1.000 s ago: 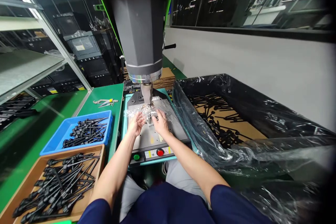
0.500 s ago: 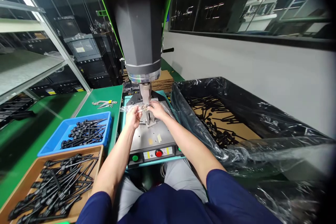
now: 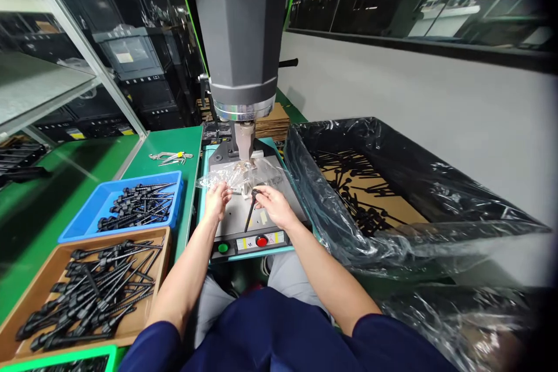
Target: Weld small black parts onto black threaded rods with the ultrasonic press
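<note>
My right hand [image 3: 274, 204] pinches a black part with a thick head and a thin stem [image 3: 250, 212] by its head end. The stem points down toward the front of the grey machine plate [image 3: 231, 225]. Beside the plate's left side, my left hand [image 3: 217, 201] has loosely bent fingers, with nothing visible in them. Crumpled clear plastic film [image 3: 222, 175] lies around the metal fixture [image 3: 247, 186], just beyond both hands. Directly above the fixture hangs the machine's metal tool head [image 3: 244, 140].
Similar black parts fill a blue tray [image 3: 82, 226] and a brown tray [image 3: 54, 253] on the left. More lie in a plastic-lined bin [image 3: 440, 183] at right. Red [image 3: 261, 241] and green [image 3: 223, 248] buttons line the machine's front. Hand tools [image 3: 172, 157] rest on the green table.
Both hands have come back from the fixture toward me. The black part now shows clear of the fixture in my right hand, and my left hand's pinch has loosened. The view has shifted slightly.
</note>
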